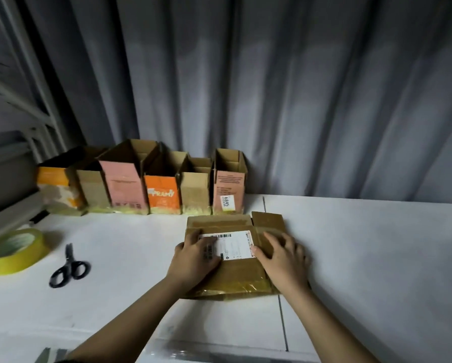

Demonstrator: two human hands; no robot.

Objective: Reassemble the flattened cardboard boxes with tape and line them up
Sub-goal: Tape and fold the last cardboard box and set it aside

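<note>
On the white table (363, 244), from the left: a roll of yellow tape (14, 251) lying flat near the edge, black scissors (69, 267) just beside it, both untouched. Along the grey curtain (272, 87) at the back, 6 reassembled boxes (141, 184) standing upright in a row, tops open, bottoms sealed with yellow tape, sides touching or nearly so. In front of the row's right end, a 7th, flattened cardboard box (232, 273) lying flat with a white shipping label (232, 243) on top and glossy tape along its near edge. Left hand (196, 260) flat on the label's left part, fingers straight; right hand (285, 258) spread wide, pressing the right side, neither gripping. Judged well advanced: 6 done and lined up, this 1 yet to be opened out, taped and added to the row. No other flat boxes in view.
</note>
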